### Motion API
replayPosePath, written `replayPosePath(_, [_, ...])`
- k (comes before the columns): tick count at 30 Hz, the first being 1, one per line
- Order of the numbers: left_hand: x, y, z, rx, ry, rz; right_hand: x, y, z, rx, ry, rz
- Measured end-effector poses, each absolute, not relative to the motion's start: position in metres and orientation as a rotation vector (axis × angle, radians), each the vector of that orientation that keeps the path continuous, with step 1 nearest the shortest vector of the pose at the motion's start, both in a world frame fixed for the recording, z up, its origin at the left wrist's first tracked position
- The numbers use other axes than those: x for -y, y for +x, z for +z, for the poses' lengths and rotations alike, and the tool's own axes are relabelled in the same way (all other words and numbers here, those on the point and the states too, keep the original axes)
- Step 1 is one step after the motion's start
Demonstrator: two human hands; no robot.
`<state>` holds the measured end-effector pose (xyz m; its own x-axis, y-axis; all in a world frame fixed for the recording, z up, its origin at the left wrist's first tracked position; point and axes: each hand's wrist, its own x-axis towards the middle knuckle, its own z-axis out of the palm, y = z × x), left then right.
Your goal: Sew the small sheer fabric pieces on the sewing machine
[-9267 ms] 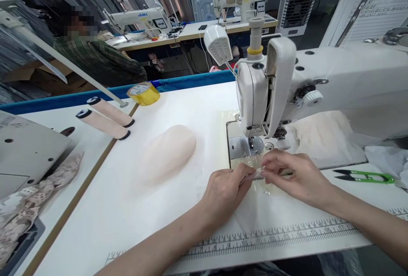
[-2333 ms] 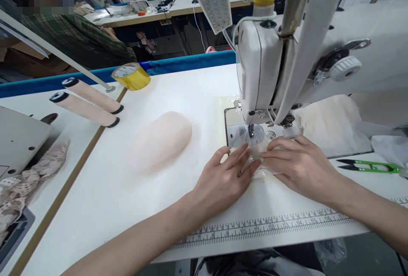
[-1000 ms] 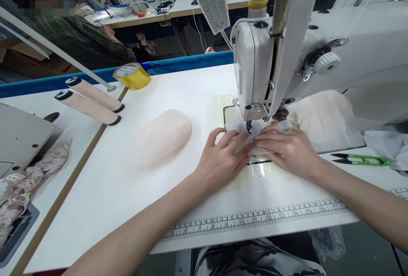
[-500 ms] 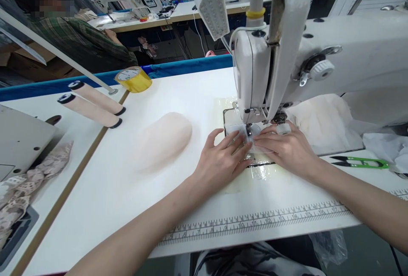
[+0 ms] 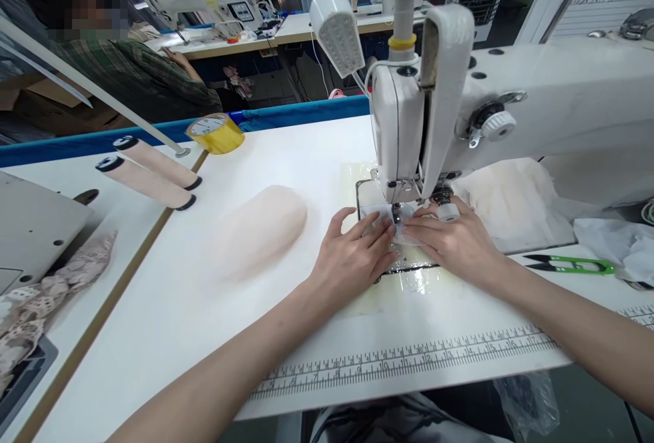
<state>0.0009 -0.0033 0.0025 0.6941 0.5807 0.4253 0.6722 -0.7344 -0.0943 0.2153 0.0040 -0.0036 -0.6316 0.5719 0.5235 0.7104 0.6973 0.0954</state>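
Observation:
A small piece of thin, sheer white fabric (image 5: 407, 234) lies under the presser foot (image 5: 395, 212) of the white sewing machine (image 5: 401, 123). My left hand (image 5: 352, 249) rests flat on the left of it, fingers spread, with the fingertips close to the foot. From the right, my right hand (image 5: 452, 235) lies over the fabric's other side, its fingers stretched out toward the needle area and partly behind a round white knob. The fabric's edges are partly hidden beneath my fingers. A pale beige moulded cup (image 5: 260, 232) sits on the white table to the left.
Green thread snips (image 5: 572, 264) and white cloth (image 5: 511, 197) lie at the right. Two beige thread cones (image 5: 148, 182) and a yellow tape roll (image 5: 215, 133) are at back left. Lace fabric (image 5: 41, 307) lies far left. A co-worker (image 5: 133, 75) sits beyond the table.
The view has shifted slightly, so the machine appears lower and a little further left. Both hands stay beside the presser foot; less of the sheer fabric shows in front of it.

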Motion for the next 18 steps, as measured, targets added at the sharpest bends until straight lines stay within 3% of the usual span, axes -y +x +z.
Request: replayPosePath(18, [-0.0035,0.0030,-0.0011,1.014,-2.644,-0.585,-0.0099,0.2145,-0.0094,2.413,-0.979,-0.571])
